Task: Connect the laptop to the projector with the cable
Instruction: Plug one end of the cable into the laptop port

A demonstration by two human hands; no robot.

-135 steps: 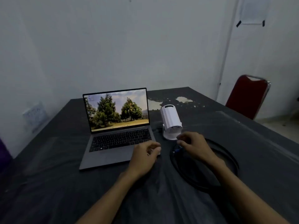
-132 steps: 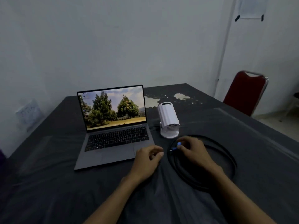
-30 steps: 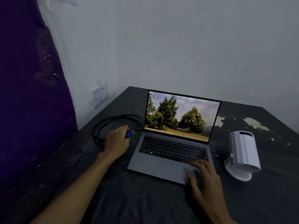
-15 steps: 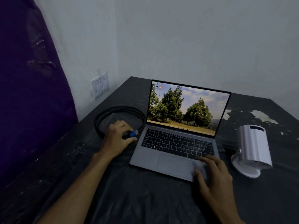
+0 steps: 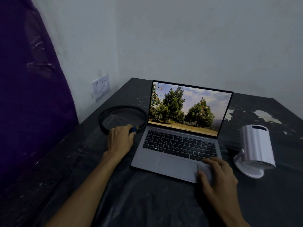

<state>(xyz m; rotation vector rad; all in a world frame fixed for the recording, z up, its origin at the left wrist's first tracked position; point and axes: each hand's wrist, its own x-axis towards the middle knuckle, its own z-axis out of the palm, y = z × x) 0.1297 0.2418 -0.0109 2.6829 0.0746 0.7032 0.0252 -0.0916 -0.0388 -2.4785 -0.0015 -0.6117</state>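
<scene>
Head view — left hand [image 5: 120, 141] pinches plug [image 5: 134, 129] beside laptop [image 5: 178, 154] edge.

One laptop [image 5: 180, 145], one projector [image 5: 255, 148], one cable [image 5: 121, 110] (coiled), two hands.

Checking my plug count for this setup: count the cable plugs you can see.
1. A blue plug sits in the left hand, beside the laptop. The cable has another end, hidden from view.

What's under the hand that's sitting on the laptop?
The right hand rests on the laptop, covering its near right corner beside the trackpad. Its fingertips reach the bottom keys. The patch of laptop right under the palm is hidden.
</scene>
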